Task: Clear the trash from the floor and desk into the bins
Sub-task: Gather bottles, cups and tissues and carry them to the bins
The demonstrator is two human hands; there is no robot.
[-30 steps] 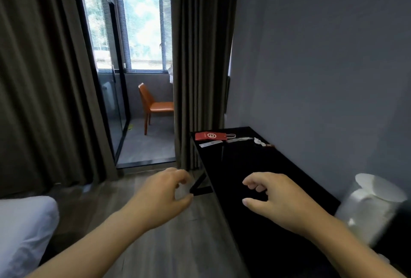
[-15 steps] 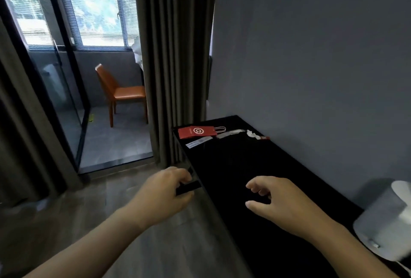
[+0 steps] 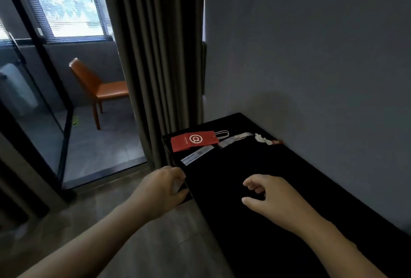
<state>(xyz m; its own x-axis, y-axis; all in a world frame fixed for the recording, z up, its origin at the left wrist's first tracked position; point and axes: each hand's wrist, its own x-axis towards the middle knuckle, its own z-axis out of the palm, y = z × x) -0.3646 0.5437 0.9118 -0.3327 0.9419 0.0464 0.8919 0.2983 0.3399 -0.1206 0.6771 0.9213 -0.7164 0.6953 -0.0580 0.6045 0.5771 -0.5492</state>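
While both hands hang over the near end of the black desk (image 3: 224, 171), I log the scene as follows.

Left hand (image 3: 163, 191): at the desk's left edge, fingers loosely curled, thumb below them. I see nothing held. Whether the fingertips touch the edge, I cannot tell.

Right hand (image 3: 274, 197): above the desktop, fingers slackly bent, thumb stretched out toward the left, holding nothing.

Trash, all at the far end of the desk, well apart from both hands:
- red paper bag (image 3: 193, 141), lying flat, white logo up, white handles pointing right.
- white printed slip (image 3: 196, 155), just in front of the bag, toward me.
- pale wrapper strip (image 3: 235, 139), just right of the bag's handles.
- crumpled white tissue (image 3: 262, 138), near the wall (image 3: 311, 55).
- small red scrap (image 3: 278, 142), touching or just beside the tissue; too small to settle which.

Surroundings: grey curtain (image 3: 160, 66) hangs at the desk's far left corner. Beyond it an orange chair (image 3: 100, 87) stands on a grey tiled floor. A small yellow-green bit (image 3: 75, 120) lies near the chair's legs, too blurred to identify.
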